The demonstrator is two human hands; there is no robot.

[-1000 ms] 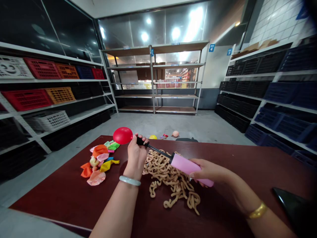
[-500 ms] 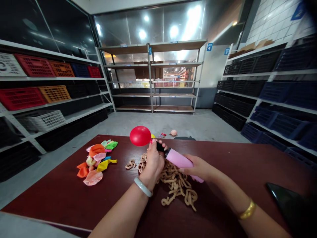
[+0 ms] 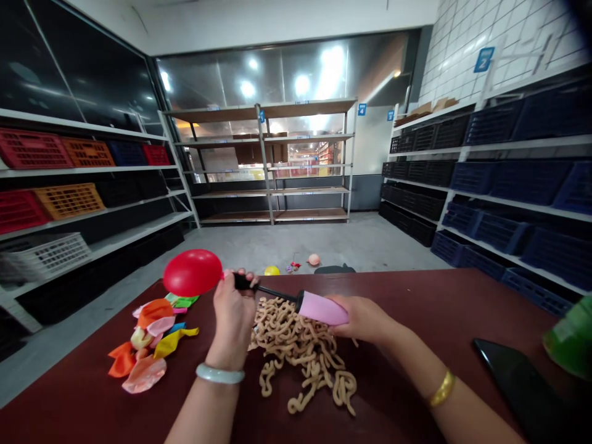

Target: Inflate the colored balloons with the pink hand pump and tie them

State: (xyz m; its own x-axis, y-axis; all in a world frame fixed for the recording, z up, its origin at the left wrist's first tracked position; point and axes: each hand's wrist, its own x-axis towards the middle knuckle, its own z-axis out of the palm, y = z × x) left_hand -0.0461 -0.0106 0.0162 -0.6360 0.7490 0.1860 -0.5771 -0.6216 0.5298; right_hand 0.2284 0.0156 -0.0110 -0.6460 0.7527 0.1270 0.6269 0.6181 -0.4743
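Note:
A partly filled red balloon [image 3: 192,272] sits on the black nozzle of a hand pump. My left hand [image 3: 235,311] is closed round that nozzle and the balloon's neck. My right hand [image 3: 363,317] grips the pump's pink barrel [image 3: 322,307], drawn back so the thin black rod shows between the hands. Both hands hover above a heap of tan twisted cord [image 3: 300,346] on the dark red table [image 3: 416,296].
A pile of limp coloured balloons [image 3: 150,336] lies left of my hands. A black phone [image 3: 518,385] and a green object [image 3: 571,338] are at the right. Small balloons [image 3: 314,259] lie on the grey floor. Shelves of crates [image 3: 69,197] line both walls.
The pump barrel was pushed in toward the nozzle, then drawn back out. The red balloon has grown larger. The view has shifted a little.

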